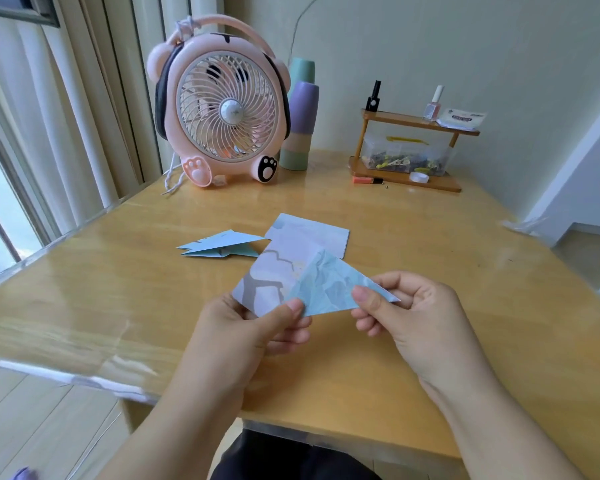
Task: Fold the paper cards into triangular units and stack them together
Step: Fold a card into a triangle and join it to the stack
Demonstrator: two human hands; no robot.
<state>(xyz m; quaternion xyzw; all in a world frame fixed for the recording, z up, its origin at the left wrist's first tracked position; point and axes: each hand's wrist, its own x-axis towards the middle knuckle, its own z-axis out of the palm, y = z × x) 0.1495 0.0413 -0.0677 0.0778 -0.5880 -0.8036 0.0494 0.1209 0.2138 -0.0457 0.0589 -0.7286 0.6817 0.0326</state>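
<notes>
Above the table, my left hand and right hand pinch opposite ends of the half-folded card (long axis left-to-right), finished units lying ahead-left.

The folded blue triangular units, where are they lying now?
In the head view the folded blue units lie on the table, left of the flat paper card and in front of the pink fan.

Daylight is coming in through a big window with pale frames on the left. A shiny yellow wooden table is standing by a plain cream wall. Light floor boards are showing below.
</notes>
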